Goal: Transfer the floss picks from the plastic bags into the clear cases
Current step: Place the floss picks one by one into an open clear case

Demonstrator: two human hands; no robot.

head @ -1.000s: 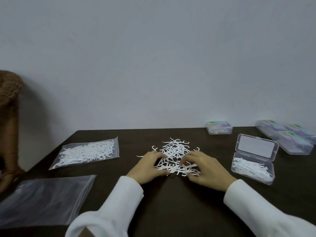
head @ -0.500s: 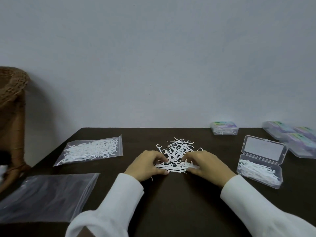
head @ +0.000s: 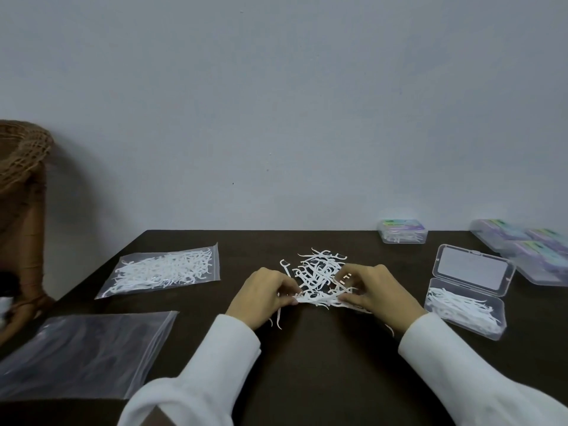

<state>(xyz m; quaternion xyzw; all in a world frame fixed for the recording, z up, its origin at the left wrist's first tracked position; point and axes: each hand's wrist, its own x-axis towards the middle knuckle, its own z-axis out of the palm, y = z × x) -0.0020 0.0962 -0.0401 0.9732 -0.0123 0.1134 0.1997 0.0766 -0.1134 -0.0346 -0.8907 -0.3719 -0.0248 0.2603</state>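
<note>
A loose pile of white floss picks (head: pixel 318 270) lies on the dark table (head: pixel 322 348). My left hand (head: pixel 264 295) and my right hand (head: pixel 378 290) pinch the two ends of a gathered bunch of picks (head: pixel 319 300) at the pile's near edge. To the right an open clear case (head: pixel 464 298) holds several picks, its lid raised. A sealed plastic bag of picks (head: pixel 166 270) lies at the left. An empty plastic bag (head: pixel 83 352) lies at the near left.
A closed case with picks (head: pixel 403 231) stands at the back edge. Several closed cases (head: pixel 528 250) are stacked at the far right. A wicker chair (head: pixel 21 192) stands left of the table. A few stray picks (head: pixel 278 318) lie under my left hand.
Both hands have drawn closer together and gathered a bunch of picks from the pile's near edge. The view has shifted slightly to the left.
</note>
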